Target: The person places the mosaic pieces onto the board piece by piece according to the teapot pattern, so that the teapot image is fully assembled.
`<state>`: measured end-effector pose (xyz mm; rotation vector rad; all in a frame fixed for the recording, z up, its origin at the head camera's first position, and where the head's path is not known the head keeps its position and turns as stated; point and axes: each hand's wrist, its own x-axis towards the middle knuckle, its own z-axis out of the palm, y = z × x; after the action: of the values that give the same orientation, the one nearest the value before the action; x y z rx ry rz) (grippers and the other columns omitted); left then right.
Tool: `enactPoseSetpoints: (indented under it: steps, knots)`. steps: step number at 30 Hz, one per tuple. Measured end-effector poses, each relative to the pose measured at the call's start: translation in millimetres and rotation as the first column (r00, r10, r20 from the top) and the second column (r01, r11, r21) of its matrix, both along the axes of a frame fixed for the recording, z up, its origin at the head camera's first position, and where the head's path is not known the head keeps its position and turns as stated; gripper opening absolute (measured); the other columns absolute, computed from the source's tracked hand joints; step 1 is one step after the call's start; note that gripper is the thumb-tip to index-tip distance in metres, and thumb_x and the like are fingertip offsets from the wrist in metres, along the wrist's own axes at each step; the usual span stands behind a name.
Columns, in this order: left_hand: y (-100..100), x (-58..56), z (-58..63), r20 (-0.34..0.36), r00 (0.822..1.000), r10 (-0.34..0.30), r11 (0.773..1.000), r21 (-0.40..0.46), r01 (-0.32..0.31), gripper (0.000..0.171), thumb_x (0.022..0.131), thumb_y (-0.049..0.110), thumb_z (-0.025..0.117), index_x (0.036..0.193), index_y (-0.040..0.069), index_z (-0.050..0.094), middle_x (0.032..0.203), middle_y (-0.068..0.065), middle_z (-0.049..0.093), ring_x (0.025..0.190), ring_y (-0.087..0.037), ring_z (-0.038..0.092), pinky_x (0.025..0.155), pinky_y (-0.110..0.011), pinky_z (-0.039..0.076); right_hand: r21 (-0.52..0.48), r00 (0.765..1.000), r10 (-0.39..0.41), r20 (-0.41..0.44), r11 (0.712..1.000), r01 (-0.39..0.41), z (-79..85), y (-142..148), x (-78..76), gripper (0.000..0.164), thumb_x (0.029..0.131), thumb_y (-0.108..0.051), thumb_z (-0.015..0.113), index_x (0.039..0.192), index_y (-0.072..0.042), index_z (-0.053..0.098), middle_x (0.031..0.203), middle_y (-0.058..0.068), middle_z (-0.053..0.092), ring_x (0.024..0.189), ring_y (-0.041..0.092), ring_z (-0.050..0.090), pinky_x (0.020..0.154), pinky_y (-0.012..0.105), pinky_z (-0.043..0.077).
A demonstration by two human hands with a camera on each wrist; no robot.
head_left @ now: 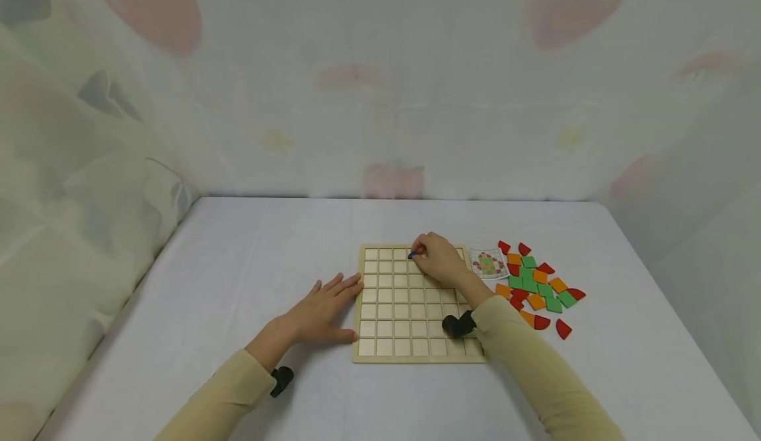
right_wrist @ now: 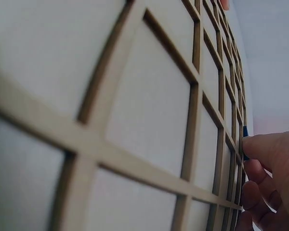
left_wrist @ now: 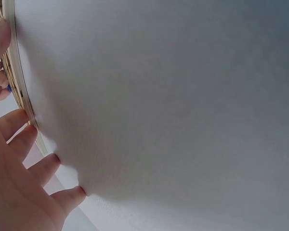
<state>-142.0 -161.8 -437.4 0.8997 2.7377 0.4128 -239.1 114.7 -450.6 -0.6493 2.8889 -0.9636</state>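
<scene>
A wooden grid board [head_left: 385, 310] with square cells lies flat on the white table. At its far row, my right hand [head_left: 438, 258] pinches a small blue piece [head_left: 411, 255] between thumb and fingers; the right wrist view shows only a dark blue edge [right_wrist: 245, 130] of it. My left hand [head_left: 324, 310] rests at the board's left side with fingers spread, the fingertips and thumb touching the frame. In the left wrist view, the left fingers [left_wrist: 45, 168] lie along the board's edge and on the cloth. My right forearm hides part of the board's right side.
A printed pattern card [head_left: 489, 264] lies against the board's right edge. Right of it are scattered several flat pieces: green squares [head_left: 554, 304], orange squares [head_left: 536, 302] and red quarter-circles [head_left: 563, 329]. A patterned curtain [head_left: 392, 98] hangs behind the table.
</scene>
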Motion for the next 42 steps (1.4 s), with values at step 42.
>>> enactPoseSetpoints:
  steps: [42]
  knots:
    - [0.4,-0.2,0.6,0.012,1.0,0.003,1.0,-0.003,-0.003,0.088,0.077,0.05,0.067,0.145,0.012,0.028,0.154,-0.005,0.018,0.139,-0.037,0.018,0.102,-0.067,0.018,-0.055,0.992,0.075,-0.104,0.995,-0.081,20.7,17.7,5.1,0.016,0.086,-0.012,0.059,0.1,-0.005,0.065,0.093,0.006,0.061,0.084,0.021,0.056,0.073,0.036,0.048]
